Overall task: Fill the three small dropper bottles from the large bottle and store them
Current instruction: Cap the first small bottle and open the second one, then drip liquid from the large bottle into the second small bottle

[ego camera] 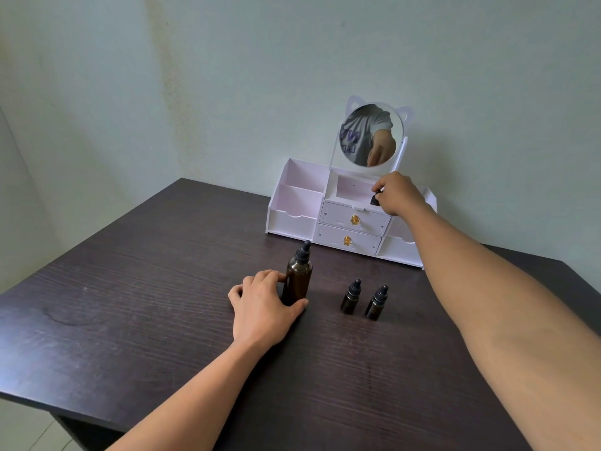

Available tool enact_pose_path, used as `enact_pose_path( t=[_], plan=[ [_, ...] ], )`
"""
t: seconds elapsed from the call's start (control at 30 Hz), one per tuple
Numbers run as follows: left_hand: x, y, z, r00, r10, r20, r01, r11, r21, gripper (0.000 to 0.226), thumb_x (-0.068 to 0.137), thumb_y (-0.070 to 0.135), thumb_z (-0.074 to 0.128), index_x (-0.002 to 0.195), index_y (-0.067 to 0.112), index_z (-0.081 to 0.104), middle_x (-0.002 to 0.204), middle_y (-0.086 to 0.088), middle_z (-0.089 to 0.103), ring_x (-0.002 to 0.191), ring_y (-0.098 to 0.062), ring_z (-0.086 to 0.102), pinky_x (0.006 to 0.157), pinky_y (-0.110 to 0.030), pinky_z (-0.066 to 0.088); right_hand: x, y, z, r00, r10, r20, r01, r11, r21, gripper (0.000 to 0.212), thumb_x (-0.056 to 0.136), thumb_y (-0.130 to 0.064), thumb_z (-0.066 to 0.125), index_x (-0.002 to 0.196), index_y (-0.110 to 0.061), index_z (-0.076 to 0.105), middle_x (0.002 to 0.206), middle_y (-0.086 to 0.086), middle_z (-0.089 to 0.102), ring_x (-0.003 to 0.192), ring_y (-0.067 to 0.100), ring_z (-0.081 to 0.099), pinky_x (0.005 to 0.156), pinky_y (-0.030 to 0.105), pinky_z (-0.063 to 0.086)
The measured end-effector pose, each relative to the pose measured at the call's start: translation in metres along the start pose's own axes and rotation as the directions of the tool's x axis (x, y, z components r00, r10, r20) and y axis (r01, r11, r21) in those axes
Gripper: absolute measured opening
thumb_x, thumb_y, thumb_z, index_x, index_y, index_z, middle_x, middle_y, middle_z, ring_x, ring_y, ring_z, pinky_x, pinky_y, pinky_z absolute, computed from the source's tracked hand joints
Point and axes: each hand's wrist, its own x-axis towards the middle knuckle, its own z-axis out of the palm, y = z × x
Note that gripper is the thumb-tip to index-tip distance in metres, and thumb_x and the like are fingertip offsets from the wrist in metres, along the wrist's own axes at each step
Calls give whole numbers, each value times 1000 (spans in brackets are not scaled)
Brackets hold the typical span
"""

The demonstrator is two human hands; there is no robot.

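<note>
- left hand [260,307]: rests on the table [130,304], fingers and thumb curled round the lower body of the large bottle [297,281], gripping it.
- large bottle: amber, black dropper cap on, standing upright on the table, front centre.
- right hand [398,193]: arm stretched out to the organizer [292,222], fingertips pinching the third dropper bottle [375,199] (only a small dark bit shows under the fingers, the rest is hidden).
- third dropper bottle: held at the front edge of the organizer's open middle compartment, just above the upper drawer [354,219]; cannot tell if it touches the organizer.
- left dropper bottle [351,297] and right dropper bottle [377,304]: both upright on the table, capped, close side by side but apart, to the right of the large bottle and in front of the organizer.
- organizer: white, at the back of the table against the wall; upper drawer and lower drawer [347,240] both closed, gold knobs.
- mirror [370,135]: round, cat-ear frame, standing on top of the organizer, reflecting a grey sleeve and a hand.
</note>
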Motion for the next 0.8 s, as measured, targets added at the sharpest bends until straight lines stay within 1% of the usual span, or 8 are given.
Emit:
enact_pose_path(
  t=[0.2, 0.3, 0.4, 0.5, 0.57, 0.63, 0.73, 0.8],
  plan=[
    [0, 1, 0, 1000, -2, -3, 2, 1000, 7, 62, 73, 68, 69, 125, 36, 56, 132, 16, 53, 123, -10, 43, 110, -40, 23, -2, -1, 0, 999, 26, 18, -26, 999, -44, 33, 96, -8, 60, 126, -20, 66, 134, 16, 53, 107, 36, 61, 86, 38, 52],
    [0, 0, 1, 1000, -4, -6, 4, 1000, 6, 63, 72, 69, 69, 124, 36, 56, 131, 17, 53, 122, -10, 43, 109, -40, 23, -5, -3, -1, 999, 31, 27, -29, 999, -44, 36, 97, -8, 59, 130, -20, 63, 135, 15, 52, 108, 36, 61, 83, 38, 51],
    [1, 0, 1, 1000, -7, -1, 7, 1000, 4, 63, 72, 68, 69, 125, 36, 55, 131, 16, 53, 123, -11, 43, 109, -39, 23, -11, -4, -4, 999, 24, 24, -23, 999, -28, 39, 99, -12, 56, 137, -21, 58, 140, 15, 49, 113, 37, 59, 86, 38, 49],
    [1, 0, 1, 1000, -9, 9, 9, 1000, 5, 62, 72, 68, 69, 124, 36, 56, 130, 16, 54, 122, -11, 42, 109, -39, 22, -18, -6, -15, 999, -11, -40, 13, 1000, 25, 42, 98, -15, 56, 139, -21, 56, 140, 14, 54, 121, 37, 56, 94, 39, 47],
    [0, 1, 1, 1000, -9, 5, 9, 1000, -1, 61, 72, 68, 69, 122, 35, 56, 128, 16, 54, 121, -11, 42, 108, -38, 21, -26, -9, -25, 995, -32, -98, 40, 997, 74, 39, 96, -18, 58, 136, -21, 59, 136, 13, 59, 120, 36, 57, 97, 41, 48],
    [0, 1, 1, 1000, -12, 3, 12, 1000, -6, 61, 72, 68, 69, 122, 35, 57, 126, 16, 55, 121, -11, 43, 108, -38, 21, -41, -12, -35, 987, -41, -156, 58, 992, 108, 36, 96, -19, 58, 132, -21, 62, 131, 13, 62, 117, 36, 59, 95, 41, 49],
    [0, 1, 0, 1000, -17, 5, 17, 1000, 1, 62, 72, 69, 69, 123, 35, 57, 126, 15, 55, 121, -12, 43, 109, -38, 22, -75, -17, -45, 976, -59, -211, 91, 985, 145, 31, 96, -21, 59, 126, -19, 65, 113, 5, 70, 115, 29, 57, 89, 37, 47],
    [0, 1, 1, 1000, -17, 8, 17, 1000, 5, 62, 72, 69, 69, 123, 35, 57, 126, 14, 56, 121, -12, 44, 109, -39, 22, -104, -20, -46, 977, -70, -202, 105, 980, 171, 29, 96, -24, 61, 123, -20, 67, 102, -1, 72, 111, 24, 58, 86, 35, 47]
  ],
)
